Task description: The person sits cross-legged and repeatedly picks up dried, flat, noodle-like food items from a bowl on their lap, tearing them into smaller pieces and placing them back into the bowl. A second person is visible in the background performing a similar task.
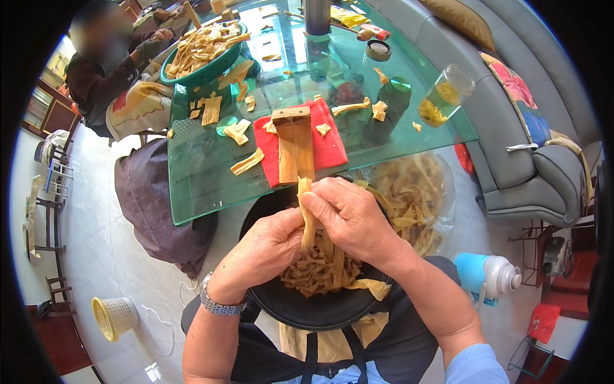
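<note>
My left hand [276, 246] and my right hand [339, 214] are both closed on a long pale-yellow dried strip [306, 227], with my right thumb pressed on its upper part. The strip's top end meets the near end of a wooden block [294, 147] with a darker crosspiece at its far end. The block lies on a red cloth [329, 150] on the glass table. Below my hands a black basin [268, 301] on my lap holds short broken pieces [326, 275]. A longer strip [371, 288] lies over its right rim. Part of what my left hand grips is hidden by its fingers.
The glass table [204, 182] holds a green basin [173, 77] of pieces and a jar [448, 89]. Right are a bag of strips [412, 205], a grey sofa [505, 160] and a blue flask [486, 275]. A co-worker [102, 83] sits upper left, a yellow basket [115, 317] lower left.
</note>
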The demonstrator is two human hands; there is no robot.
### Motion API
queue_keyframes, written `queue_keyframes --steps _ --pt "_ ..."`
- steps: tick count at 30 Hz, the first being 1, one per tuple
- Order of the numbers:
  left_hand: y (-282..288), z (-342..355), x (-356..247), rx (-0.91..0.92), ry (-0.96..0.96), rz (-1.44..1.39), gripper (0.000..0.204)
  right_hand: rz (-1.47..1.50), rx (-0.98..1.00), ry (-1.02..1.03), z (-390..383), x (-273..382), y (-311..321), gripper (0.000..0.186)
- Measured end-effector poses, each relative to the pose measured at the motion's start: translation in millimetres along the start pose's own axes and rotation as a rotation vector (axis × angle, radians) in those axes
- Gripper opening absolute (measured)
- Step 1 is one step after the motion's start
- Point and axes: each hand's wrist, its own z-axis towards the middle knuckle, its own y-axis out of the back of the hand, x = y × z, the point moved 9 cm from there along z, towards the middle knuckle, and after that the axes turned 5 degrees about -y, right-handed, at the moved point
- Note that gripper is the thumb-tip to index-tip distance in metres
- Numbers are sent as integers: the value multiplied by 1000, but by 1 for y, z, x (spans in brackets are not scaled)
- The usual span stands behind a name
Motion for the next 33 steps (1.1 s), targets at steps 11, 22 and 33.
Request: queue_keyframes --steps 11,22,33 --pt "19 -11 -12 -276 -373 340 30 419 566 -765 -25 -63 -51 35" --pt "20 2 23 -252 -86 -202 15 180 286 -315 -7 -34 -18 49" --pt "9 2 24 -164 -1 -732 13 551 348 -451 -6 -44 -17 24"
